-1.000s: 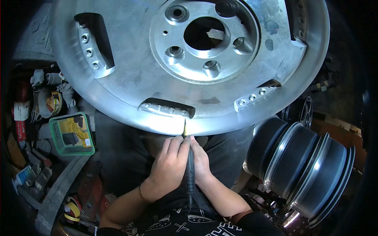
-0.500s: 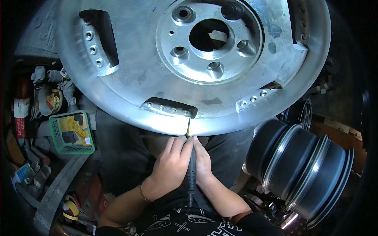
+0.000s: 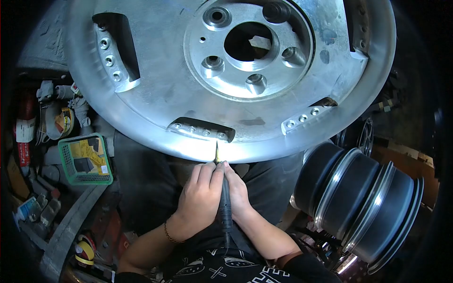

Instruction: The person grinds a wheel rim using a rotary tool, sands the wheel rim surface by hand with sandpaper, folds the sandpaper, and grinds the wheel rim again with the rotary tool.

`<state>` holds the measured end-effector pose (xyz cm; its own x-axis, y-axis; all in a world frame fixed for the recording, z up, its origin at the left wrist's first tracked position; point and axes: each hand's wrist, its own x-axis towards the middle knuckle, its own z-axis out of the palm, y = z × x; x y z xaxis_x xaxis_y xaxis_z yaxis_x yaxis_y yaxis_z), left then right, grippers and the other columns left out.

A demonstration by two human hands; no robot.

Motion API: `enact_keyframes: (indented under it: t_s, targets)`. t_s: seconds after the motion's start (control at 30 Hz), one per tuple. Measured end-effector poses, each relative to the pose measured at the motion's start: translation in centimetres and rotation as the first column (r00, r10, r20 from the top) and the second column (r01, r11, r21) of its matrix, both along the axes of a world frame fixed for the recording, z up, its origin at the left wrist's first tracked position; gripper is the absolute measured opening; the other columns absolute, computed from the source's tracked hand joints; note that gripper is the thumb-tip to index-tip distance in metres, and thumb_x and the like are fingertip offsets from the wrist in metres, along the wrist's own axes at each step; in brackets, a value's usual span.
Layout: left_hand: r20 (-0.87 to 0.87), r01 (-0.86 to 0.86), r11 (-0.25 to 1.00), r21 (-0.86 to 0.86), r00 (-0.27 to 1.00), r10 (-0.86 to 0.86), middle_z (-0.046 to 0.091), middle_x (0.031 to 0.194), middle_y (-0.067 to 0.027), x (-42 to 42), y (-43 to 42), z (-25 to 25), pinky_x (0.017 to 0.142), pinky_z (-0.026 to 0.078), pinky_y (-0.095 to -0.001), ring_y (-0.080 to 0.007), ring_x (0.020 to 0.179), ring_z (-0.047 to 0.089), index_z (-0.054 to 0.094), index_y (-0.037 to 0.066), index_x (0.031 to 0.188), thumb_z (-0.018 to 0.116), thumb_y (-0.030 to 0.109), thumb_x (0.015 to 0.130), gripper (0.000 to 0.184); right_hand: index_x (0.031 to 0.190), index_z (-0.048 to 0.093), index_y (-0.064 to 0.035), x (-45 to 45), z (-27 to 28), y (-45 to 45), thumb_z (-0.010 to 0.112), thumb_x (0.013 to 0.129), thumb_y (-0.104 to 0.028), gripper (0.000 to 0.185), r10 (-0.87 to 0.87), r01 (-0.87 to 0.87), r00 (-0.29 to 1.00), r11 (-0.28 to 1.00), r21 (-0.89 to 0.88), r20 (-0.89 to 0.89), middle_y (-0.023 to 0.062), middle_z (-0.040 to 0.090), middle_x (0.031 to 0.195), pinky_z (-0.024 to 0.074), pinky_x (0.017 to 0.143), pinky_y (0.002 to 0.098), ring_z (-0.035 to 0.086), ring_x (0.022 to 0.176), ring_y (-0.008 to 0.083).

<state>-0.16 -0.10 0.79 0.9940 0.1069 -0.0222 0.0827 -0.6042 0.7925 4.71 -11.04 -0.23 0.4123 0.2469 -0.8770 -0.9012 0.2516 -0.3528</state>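
A large bare-metal wheel disc [image 3: 163,85] fills the upper middle, with a central hole, bolt holes and several slots around its outer part. Both hands grip a dark, pen-like rotary tool [image 3: 225,207] whose cord runs down toward my shirt. My left hand [image 3: 200,195] curls over its front from the left, fingers closed. On the other side my right hand [image 3: 237,193] presses against it, also closed, with its fingers partly hidden. The tool's thin pointed tip is at the near edge of the lower slot [image 3: 203,129]; whether it touches the metal I cannot tell.
At right, a stack of dark wheel barrels with shiny rims [image 3: 356,203] leans close to the disc. A green basket [image 3: 111,177] holding yellow and dark sheets stands at left. Beyond it lie a red cylinder [image 3: 26,108], tape rolls [image 3: 85,252] and small bottles [image 3: 49,212].
Both hands and the rotary tool have shifted slightly left, and the tip has moved left along the slot's near edge. The disc appears very slightly farther left.
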Motion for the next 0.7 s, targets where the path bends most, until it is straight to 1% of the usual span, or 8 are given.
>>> enact_keyframes:
  t_s: [0.1,0.2,0.23,0.3,0.4,0.5,0.63,0.7]
  targets:
    - [0.019,0.025,0.999,-0.036,1.0,-0.025,0.056,0.112,-0.0246,0.3,-0.3,-0.3,0.088,0.05,-0.044,-0.0397,0.099,0.056,0.056,-0.011,0.12,0.065,0.003,0.075,0.047,0.102,0.061,-0.0064,0.5,1.0,0.6,0.039,0.109,-0.035,0.036,-0.058,0.059,0.998,0.997,-0.057,0.003,0.0023,0.062,0.08,0.0486,0.061,0.0248,0.059,0.067,0.0088]
    - [0.041,0.042,0.997,-0.06,0.998,-0.04,0.056,0.113,-0.025,0.8,-0.6,-0.4,0.088,0.05,-0.0441,-0.0397,0.099,0.056,0.056,-0.011,0.12,0.065,0.004,0.075,0.048,0.102,0.061,-0.0066,0.6,1.1,0.2,0.039,0.109,-0.035,0.036,-0.102,0.103,0.995,0.994,-0.047,0.014,0.0023,0.062,0.08,0.0487,0.061,0.0249,0.059,0.067,0.009]
    - [0.04,0.041,0.997,-0.06,0.998,-0.039,0.056,0.113,-0.025,0.8,-0.5,-0.2,0.088,0.05,-0.0441,-0.0397,0.099,0.056,0.056,-0.011,0.12,0.065,0.004,0.075,0.048,0.102,0.061,-0.0066,0.5,1.0,0.1,0.039,0.109,-0.035,0.036,-0.101,0.102,0.995,0.994,-0.047,0.014,0.0023,0.062,0.08,0.0487,0.061,0.0249,0.059,0.067,0.009]
    - [0.007,0.042,0.999,-0.006,0.999,-0.042,0.057,0.111,-0.0214,0.8,-0.2,0.3,0.085,0.053,-0.0395,-0.0345,0.102,0.057,0.058,-0.011,0.119,0.059,0.0,0.08,0.041,0.102,0.061,-0.0062,0.3,0.6,-0.1,0.039,0.109,-0.035,0.037,-0.059,0.061,0.998,0.997,-0.052,0.027,0.0028,0.062,0.081,0.0496,0.063,0.0253,0.06,0.068,0.0093]
    - [-0.017,0.026,1.0,0.014,1.0,-0.026,0.057,0.112,-0.0216,0.5,-0.1,0.3,0.086,0.053,-0.0395,-0.0347,0.103,0.058,0.057,-0.011,0.12,0.059,0.0,0.08,0.042,0.102,0.06,-0.0062,0.3,0.1,0.1,0.039,0.109,-0.035,0.037,-0.059,0.059,0.998,0.998,-0.009,-0.01,0.0027,0.063,0.081,0.05,0.063,0.0253,0.06,0.068,0.009]
    - [0.037,0.041,0.999,0.003,0.998,-0.041,0.057,0.112,-0.0219,0.8,-0.3,-0.1,0.085,0.053,-0.0397,-0.0344,0.101,0.058,0.057,-0.011,0.12,0.059,0.0,0.08,0.042,0.101,0.06,-0.0067,0.7,1.2,0.6,0.04,0.109,-0.034,0.035,-0.085,0.085,0.996,0.994,-0.07,0.008,0.0014,0.061,0.078,0.0494,0.062,0.0247,0.059,0.066,0.0083]
    - [0.025,0.037,0.999,-0.011,0.999,-0.037,0.057,0.112,-0.0226,0.8,-0.3,-0.2,0.085,0.052,-0.0399,-0.0345,0.098,0.057,0.057,-0.011,0.12,0.059,0.0,0.08,0.041,0.101,0.06,-0.0069,0.3,0.3,-0.2,0.04,0.109,-0.035,0.035,-0.08,0.081,0.997,0.996,-0.05,0.021,0.0014,0.061,0.078,0.0493,0.063,0.0251,0.058,0.066,0.0086]
    - [-0.013,0.024,0.999,-0.033,1.0,-0.025,0.056,0.113,-0.0265,0.3,-0.1,-0.4,0.089,0.049,-0.0448,-0.0413,0.099,0.056,0.055,-0.012,0.121,0.065,0.005,0.076,0.049,0.111,0.06,-0.0063,0.1,-0.6,-0.8,0.042,0.108,-0.032,0.031,-0.004,0.004,1.0,0.998,0.065,0.007,0.0043,0.064,0.094,0.0529,0.077,0.0279,0.063,0.082,0.0111]
